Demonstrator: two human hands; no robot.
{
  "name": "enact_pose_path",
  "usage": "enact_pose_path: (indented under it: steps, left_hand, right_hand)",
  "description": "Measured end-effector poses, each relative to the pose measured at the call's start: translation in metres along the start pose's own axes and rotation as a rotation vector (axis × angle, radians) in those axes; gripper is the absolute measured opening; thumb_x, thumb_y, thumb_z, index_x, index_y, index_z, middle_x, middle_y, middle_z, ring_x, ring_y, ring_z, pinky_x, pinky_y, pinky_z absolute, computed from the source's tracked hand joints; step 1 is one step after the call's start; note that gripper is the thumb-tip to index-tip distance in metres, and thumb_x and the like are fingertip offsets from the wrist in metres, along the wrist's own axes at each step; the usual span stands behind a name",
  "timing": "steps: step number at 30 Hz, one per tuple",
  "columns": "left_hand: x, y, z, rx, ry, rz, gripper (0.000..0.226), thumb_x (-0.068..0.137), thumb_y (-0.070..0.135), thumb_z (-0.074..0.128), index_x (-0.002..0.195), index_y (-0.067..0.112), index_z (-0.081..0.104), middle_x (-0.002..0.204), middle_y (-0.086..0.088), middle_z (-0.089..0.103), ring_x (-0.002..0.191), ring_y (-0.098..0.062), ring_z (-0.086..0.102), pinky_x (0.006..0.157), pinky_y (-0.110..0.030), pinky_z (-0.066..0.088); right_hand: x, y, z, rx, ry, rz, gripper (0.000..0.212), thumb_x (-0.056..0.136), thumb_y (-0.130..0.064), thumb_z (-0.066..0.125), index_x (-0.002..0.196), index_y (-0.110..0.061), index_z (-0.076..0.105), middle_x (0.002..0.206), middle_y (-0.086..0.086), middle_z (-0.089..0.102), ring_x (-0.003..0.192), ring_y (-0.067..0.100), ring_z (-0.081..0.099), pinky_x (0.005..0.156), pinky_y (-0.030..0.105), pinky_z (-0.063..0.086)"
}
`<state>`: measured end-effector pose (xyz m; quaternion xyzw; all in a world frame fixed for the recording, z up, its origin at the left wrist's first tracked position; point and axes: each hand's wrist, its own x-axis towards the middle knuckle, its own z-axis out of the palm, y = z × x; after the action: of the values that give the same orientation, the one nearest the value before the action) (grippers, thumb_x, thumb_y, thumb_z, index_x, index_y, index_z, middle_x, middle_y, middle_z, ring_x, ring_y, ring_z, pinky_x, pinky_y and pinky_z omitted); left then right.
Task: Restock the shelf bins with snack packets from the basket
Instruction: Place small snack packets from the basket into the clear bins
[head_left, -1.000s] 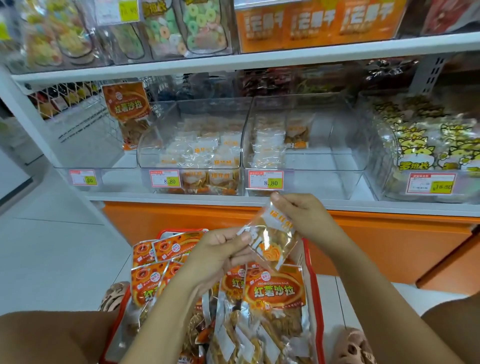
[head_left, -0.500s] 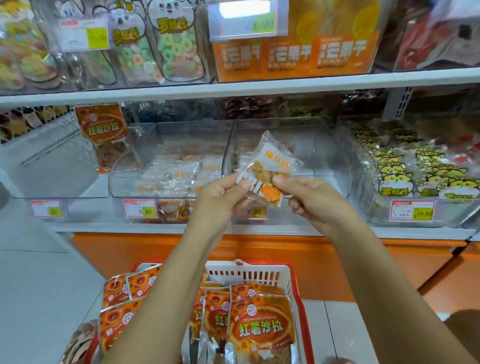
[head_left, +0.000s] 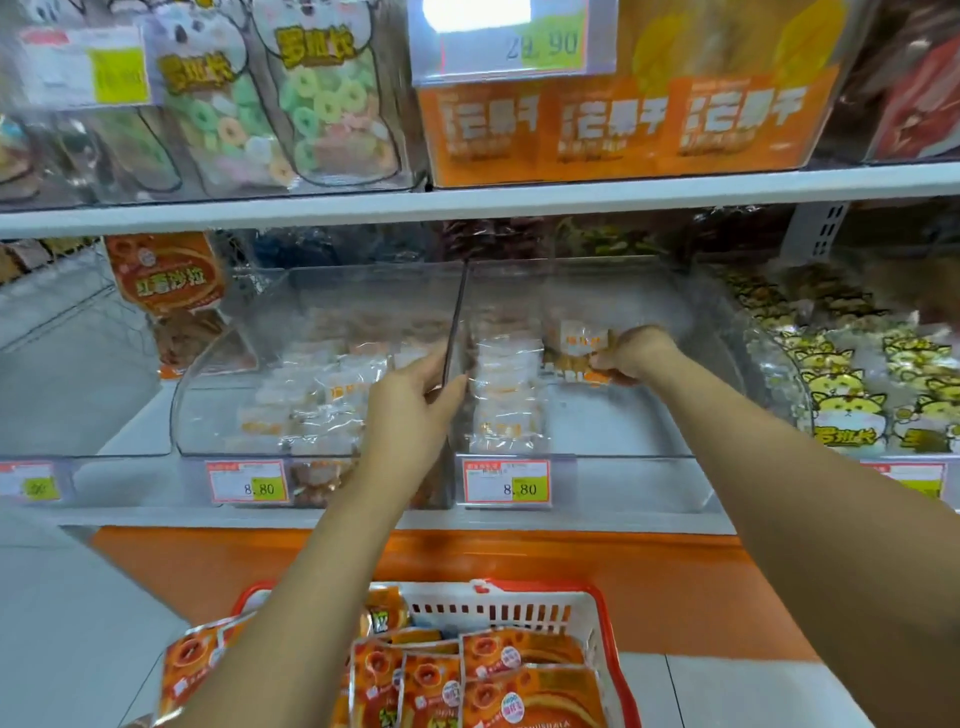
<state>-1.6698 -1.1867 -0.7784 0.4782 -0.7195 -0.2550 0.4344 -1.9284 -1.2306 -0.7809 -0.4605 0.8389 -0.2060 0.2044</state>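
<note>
My right hand (head_left: 631, 356) reaches inside the right clear shelf bin (head_left: 613, 483) and pinches a small clear snack packet (head_left: 579, 345) with a white and orange label, at the back of the bin beside a row of like packets (head_left: 501, 395). My left hand (head_left: 415, 405) is at the divider wall between the two clear bins, fingers curled loosely near its edge; whether it grips the wall is unclear. Below, the red and white basket (head_left: 524, 605) holds several orange snack packets (head_left: 519, 686).
The left clear bin (head_left: 234, 395) holds several small clear packets. A large orange packet (head_left: 166, 275) stands at far left. Yellow cartoon-printed packets (head_left: 857, 384) fill the bin at right. The upper shelf (head_left: 467, 202) overhangs the bins. An orange base panel (head_left: 675, 582) lies below the shelf.
My right hand carried the small packet forward from in front of the shelf into the right bin. My left hand let go of it and moved to the divider. The view rose.
</note>
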Motion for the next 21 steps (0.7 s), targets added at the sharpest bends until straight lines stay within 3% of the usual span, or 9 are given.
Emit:
enact_pose_path:
  steps: [2, 5, 8, 10, 12, 14, 18, 21]
  left_hand:
    - [-0.001, -0.004, 0.001, -0.008, 0.008, 0.008, 0.042, 0.093, 0.012, 0.057, 0.13, 0.031, 0.048, 0.083, 0.034, 0.056, 0.076, 0.019, 0.057, 0.074, -0.002, 0.044]
    - [0.0, -0.012, 0.004, -0.047, 0.022, 0.018, 0.041, 0.093, 0.016, 0.058, 0.132, 0.028, 0.053, 0.078, 0.034, 0.057, 0.075, 0.016, 0.056, 0.075, -0.004, 0.045]
    - [0.001, -0.017, 0.006, -0.048, 0.032, 0.026, 0.039, 0.093, 0.019, 0.058, 0.132, 0.027, 0.055, 0.079, 0.033, 0.059, 0.079, 0.014, 0.059, 0.073, -0.003, 0.045]
    - [0.002, -0.019, 0.007, -0.05, 0.043, 0.03, 0.039, 0.094, 0.02, 0.058, 0.132, 0.028, 0.055, 0.077, 0.032, 0.059, 0.079, 0.011, 0.059, 0.074, -0.005, 0.046]
    - [0.002, -0.02, 0.008, -0.049, 0.047, 0.03, 0.04, 0.094, 0.02, 0.058, 0.132, 0.03, 0.054, 0.075, 0.029, 0.057, 0.079, 0.007, 0.058, 0.075, -0.008, 0.047]
    - [0.002, -0.021, 0.009, -0.045, 0.052, 0.04, 0.041, 0.094, 0.02, 0.057, 0.132, 0.032, 0.052, 0.072, 0.027, 0.054, 0.078, 0.005, 0.055, 0.075, -0.011, 0.048]
    - [0.002, -0.022, 0.01, -0.062, 0.054, 0.043, 0.04, 0.094, 0.02, 0.057, 0.133, 0.028, 0.051, 0.072, 0.028, 0.052, 0.076, 0.006, 0.054, 0.077, -0.01, 0.045]
    - [0.001, -0.019, 0.009, -0.062, 0.059, 0.038, 0.04, 0.095, 0.019, 0.056, 0.134, 0.023, 0.052, 0.077, 0.03, 0.054, 0.075, 0.01, 0.055, 0.074, -0.003, 0.044]
  right_hand:
    - [0.009, -0.002, 0.005, 0.012, -0.013, 0.035, 0.041, 0.084, -0.036, 0.07, 0.108, -0.004, 0.063, 0.1, 0.01, 0.062, 0.09, 0.021, 0.06, 0.068, 0.027, 0.048]
    - [0.019, -0.007, 0.011, 0.004, -0.034, 0.068, 0.04, 0.084, -0.031, 0.072, 0.109, -0.002, 0.061, 0.103, 0.012, 0.062, 0.088, 0.021, 0.059, 0.063, 0.026, 0.047]
    - [0.024, -0.015, 0.013, -0.043, -0.027, 0.051, 0.032, 0.09, -0.027, 0.064, 0.111, -0.005, 0.056, 0.117, 0.014, 0.06, 0.109, 0.026, 0.059, 0.085, 0.03, 0.046]
    - [0.021, -0.023, 0.015, -0.121, -0.055, -0.028, 0.031, 0.096, -0.029, 0.055, 0.113, -0.003, 0.056, 0.114, 0.015, 0.056, 0.114, 0.028, 0.055, 0.092, 0.03, 0.043]
    - [0.016, -0.03, 0.02, -0.124, -0.125, -0.068, 0.02, 0.097, -0.025, 0.051, 0.09, -0.008, 0.056, 0.104, 0.016, 0.053, 0.099, 0.025, 0.054, 0.085, 0.029, 0.042]
    - [0.016, -0.032, 0.025, -0.161, -0.181, -0.087, 0.027, 0.096, -0.018, 0.052, 0.07, -0.011, 0.048, 0.094, 0.014, 0.052, 0.086, 0.024, 0.051, 0.077, 0.029, 0.042]
    - [0.015, -0.029, 0.022, 0.051, -0.148, -0.065, 0.033, 0.09, -0.002, 0.056, 0.065, -0.017, 0.041, 0.098, 0.012, 0.05, 0.067, 0.017, 0.048, 0.067, 0.024, 0.046]
    - [0.001, -0.033, 0.013, 0.099, -0.111, -0.062, 0.033, 0.092, -0.003, 0.053, 0.065, -0.016, 0.04, 0.092, 0.01, 0.051, 0.077, 0.021, 0.05, 0.073, 0.023, 0.05]
